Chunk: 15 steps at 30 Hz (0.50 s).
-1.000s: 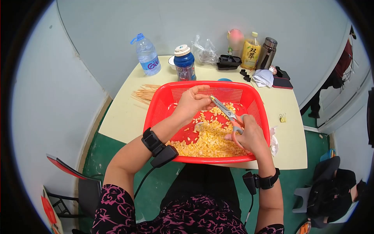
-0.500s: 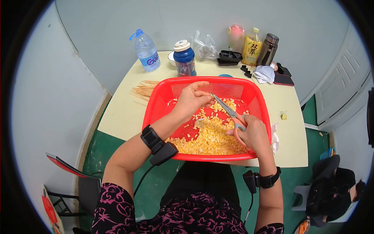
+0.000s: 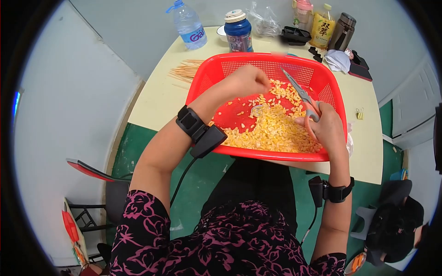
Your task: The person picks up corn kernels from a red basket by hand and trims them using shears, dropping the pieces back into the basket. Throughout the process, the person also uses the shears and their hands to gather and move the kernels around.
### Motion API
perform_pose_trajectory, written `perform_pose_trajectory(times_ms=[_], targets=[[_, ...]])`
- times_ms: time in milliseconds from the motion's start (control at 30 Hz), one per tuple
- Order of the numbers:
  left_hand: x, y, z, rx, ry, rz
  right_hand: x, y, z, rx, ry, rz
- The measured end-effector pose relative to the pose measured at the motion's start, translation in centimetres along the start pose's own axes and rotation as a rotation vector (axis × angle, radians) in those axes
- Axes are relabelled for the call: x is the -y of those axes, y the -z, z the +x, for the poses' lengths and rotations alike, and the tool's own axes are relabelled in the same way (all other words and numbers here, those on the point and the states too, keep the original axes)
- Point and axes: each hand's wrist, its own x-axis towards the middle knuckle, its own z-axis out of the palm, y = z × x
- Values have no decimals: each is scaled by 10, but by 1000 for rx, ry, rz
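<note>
A red plastic basket (image 3: 335, 83) with mesh walls sits at the table's near edge. Many small yellow and pale kernels (image 3: 271, 131), which look like corn, cover much of its floor. Over the basket's left-middle part is my left hand (image 3: 251, 83), its fingers curled and pinched together; whatever they hold, if anything, is hidden. My right hand (image 3: 326, 124) grips orange-handled scissors (image 3: 301, 94) over the right side, fingers in the loops. The grey blades look nearly closed and point up and left, apart from my left hand. A whitish clear piece (image 3: 256, 110) lies among the kernels.
Thin wooden sticks (image 3: 186, 71) lie left of the basket. Behind stand a large water bottle (image 3: 191, 30), a blue jar (image 3: 238, 34), a tea bottle (image 3: 323, 27) and a dark thermos (image 3: 343, 32). A binder clip (image 3: 359, 113) rests at right. A grey blur (image 3: 279, 46) shows above the basket.
The view has shifted, so the basket appears higher and further right. My left hand has drawn away from the scissor tips, and its fingers have turned downward. The scissors stay in my right hand.
</note>
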Motion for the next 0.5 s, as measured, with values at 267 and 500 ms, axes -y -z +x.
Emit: perform_pose_trajectory(times_ms=[267,500], targets=[[2,-20,-6,760,167,787,-1,0,-2,54,15,-28],[3,-35,-6,767,62,973,-7,-3,0,31,34,7]])
